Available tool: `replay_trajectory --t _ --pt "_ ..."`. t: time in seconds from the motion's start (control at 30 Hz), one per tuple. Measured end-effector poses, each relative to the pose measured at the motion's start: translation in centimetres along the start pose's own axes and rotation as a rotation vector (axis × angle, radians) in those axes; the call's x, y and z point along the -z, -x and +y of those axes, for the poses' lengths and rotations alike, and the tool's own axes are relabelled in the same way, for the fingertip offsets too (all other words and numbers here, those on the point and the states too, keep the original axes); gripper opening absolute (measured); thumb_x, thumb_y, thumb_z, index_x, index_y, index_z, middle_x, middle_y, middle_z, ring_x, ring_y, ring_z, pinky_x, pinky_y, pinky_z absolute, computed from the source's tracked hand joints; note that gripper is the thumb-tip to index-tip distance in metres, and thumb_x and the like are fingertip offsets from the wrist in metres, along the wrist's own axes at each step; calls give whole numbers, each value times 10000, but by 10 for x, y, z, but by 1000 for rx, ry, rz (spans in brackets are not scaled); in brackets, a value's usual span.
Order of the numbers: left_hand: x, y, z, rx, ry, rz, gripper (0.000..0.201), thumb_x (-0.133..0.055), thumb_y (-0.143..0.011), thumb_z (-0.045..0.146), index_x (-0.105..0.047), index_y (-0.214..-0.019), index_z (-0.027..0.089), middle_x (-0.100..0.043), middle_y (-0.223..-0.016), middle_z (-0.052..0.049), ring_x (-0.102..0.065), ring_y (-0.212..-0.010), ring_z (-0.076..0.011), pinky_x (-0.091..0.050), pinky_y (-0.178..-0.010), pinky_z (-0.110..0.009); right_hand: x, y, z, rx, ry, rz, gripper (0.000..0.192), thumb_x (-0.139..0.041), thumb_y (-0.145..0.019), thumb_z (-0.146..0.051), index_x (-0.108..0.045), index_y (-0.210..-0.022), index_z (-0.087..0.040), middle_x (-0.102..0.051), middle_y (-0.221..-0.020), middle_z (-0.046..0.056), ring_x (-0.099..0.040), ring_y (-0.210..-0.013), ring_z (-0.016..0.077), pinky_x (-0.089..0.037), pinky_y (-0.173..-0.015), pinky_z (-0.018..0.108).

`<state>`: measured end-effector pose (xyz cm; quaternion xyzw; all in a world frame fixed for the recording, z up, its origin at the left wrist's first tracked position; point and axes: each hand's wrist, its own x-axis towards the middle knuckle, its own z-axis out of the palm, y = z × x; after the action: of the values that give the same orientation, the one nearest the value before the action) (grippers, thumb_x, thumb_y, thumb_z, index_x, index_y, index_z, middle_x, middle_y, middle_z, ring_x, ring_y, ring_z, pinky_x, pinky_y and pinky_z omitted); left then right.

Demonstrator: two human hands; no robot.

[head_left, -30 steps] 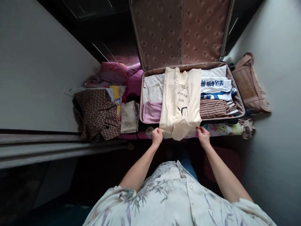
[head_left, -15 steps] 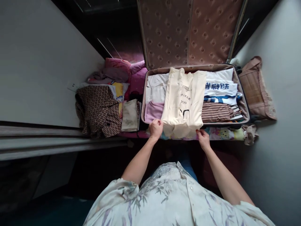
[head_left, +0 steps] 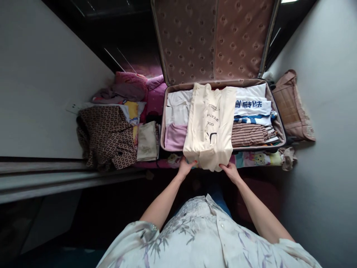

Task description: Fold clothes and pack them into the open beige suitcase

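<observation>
A cream T-shirt (head_left: 209, 126) with dark printed lettering lies lengthwise across the middle of an open suitcase (head_left: 282, 132), its near end hanging over the front rim. My left hand (head_left: 186, 167) grips the near left corner, with the thumb showing and the other fingers hidden beneath the cloth. At the near right corner my right hand (head_left: 231, 172) holds the shirt in the same way. Left of the shirt in the case are folded white clothes (head_left: 178, 108) and a pink folded garment (head_left: 175, 136). To its right sit a white garment with blue characters (head_left: 251, 104) and a brown striped garment (head_left: 248, 134).
The patterned suitcase lid (head_left: 214, 41) stands raised at the back. A brown patterned garment (head_left: 107, 134) and a folded beige cloth (head_left: 147, 143) lie to the left. A brownish-pink bag-like item (head_left: 294, 108) rests by the right wall (head_left: 331, 93).
Both hands have moved under the shirt's near end and closer together, with the thumbs now on top. The near end hangs slightly further toward me. The view has shifted a little.
</observation>
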<state>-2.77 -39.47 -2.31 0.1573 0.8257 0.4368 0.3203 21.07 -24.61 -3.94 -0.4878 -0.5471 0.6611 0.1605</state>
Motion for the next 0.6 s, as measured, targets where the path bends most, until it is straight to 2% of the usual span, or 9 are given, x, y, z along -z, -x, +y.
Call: replay_trajectory --t 0.07,0.17,0.27,0.4,0.5,0.6 --pt "-2 -4 -2 48 27 -91 364 -835 -689 198 -710 -1027 146 -771 -1109 -139 -724 -1041 -269 -581 -914 -397 1 4 2 -16 -10 -13 483 -813 -609 -508 -758 -915 -138 -791 -891 112 -740 -853 297 -580 -853 443" --pt "7 -4 -9 102 69 -210 249 -808 -702 184 -740 -936 134 -794 -1008 -130 -750 -960 -279 -603 -858 -397 3 15 2 -23 5 -15 516 -825 -580 -520 -747 -922 -142 -790 -901 108 -734 -834 284 -584 -818 419" --pt "26 6 -19 124 109 -371 332 -815 -670 216 -752 -978 109 -795 -1018 -127 -751 -969 -291 -597 -879 -402 4 32 -2 -47 40 -69 524 -826 -571 -578 -743 -850 -142 -782 -860 108 -717 -788 281 -578 -743 398" --pt "54 33 -24 124 117 -545 463 -852 -639 396 -757 -973 90 -794 -996 -132 -744 -952 -313 -593 -853 -405 7 65 -16 -53 37 -184 589 -802 -608 -688 -754 -824 -142 -770 -821 108 -708 -769 286 -573 -706 386" --pt "73 61 -13 55 144 -588 533 -804 -691 527 -750 -1012 105 -786 -1030 -126 -732 -952 -297 -584 -846 -382 17 93 -30 4 24 -133 597 -781 -668 -701 -760 -913 -157 -777 -891 110 -708 -811 291 -579 -732 392" --pt "83 85 -4 -36 179 -584 534 -740 -769 554 -735 -1108 142 -768 -1103 -110 -709 -1003 -271 -571 -862 -345 29 115 -34 58 25 -34 555 -765 -731 -656 -757 -1008 -175 -779 -951 114 -705 -832 288 -576 -731 381"
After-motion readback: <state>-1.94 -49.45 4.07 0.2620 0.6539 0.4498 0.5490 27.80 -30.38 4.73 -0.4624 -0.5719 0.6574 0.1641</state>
